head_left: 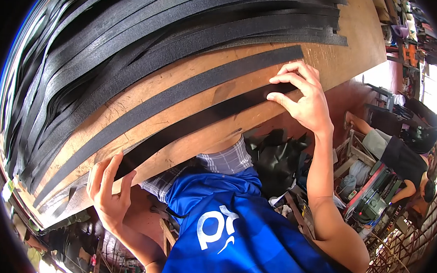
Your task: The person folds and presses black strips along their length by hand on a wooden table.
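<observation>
A black leather-like strip [200, 116] stretches between my hands along the near side of a wooden table [331, 63]. My left hand [109, 192] grips its left end, fingers on the far side and thumb on the near side. At the other end, my right hand [304, 99] pinches the strip between thumb and fingers. A second black strip [181, 91] lies flat on the wood just beyond, roughly alongside the first. Farther back, a thick pile of similar black strips [184, 31] covers much of the table, its ends hanging over at the left.
Dark shiny sheet material [276, 157] lies below the table edge. At right, another person [405, 158] bends near a green machine [373, 204] and a wooden frame [348, 155]. Cluttered shelves [407, 28] stand at upper right.
</observation>
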The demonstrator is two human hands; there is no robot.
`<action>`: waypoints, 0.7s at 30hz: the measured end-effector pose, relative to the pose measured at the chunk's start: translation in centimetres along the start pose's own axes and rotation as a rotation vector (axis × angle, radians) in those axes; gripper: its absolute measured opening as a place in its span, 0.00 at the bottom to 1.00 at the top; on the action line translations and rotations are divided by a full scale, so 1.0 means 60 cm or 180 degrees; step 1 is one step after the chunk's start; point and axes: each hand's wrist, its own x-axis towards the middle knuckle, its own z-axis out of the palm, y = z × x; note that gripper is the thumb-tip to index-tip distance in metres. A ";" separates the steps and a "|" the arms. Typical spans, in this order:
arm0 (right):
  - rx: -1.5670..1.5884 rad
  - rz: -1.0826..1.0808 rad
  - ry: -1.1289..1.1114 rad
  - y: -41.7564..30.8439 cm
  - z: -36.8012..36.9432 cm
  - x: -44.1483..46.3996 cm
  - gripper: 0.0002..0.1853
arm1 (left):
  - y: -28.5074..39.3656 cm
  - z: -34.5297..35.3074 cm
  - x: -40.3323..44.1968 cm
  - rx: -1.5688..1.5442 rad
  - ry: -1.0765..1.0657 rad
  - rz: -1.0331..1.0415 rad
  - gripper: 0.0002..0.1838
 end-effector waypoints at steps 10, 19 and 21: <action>-0.0037 0.0069 -0.0222 -0.006 -0.008 0.021 0.13 | -0.006 0.014 0.000 -0.0005 0.0245 0.0162 0.26; -0.0156 -0.0037 -0.0070 -0.009 0.002 0.024 0.08 | -0.014 0.019 -0.004 0.0035 0.0355 0.0270 0.26; -0.0497 -0.0289 0.0242 -0.039 0.013 0.019 0.07 | -0.014 0.020 -0.004 0.0016 0.0398 0.0352 0.26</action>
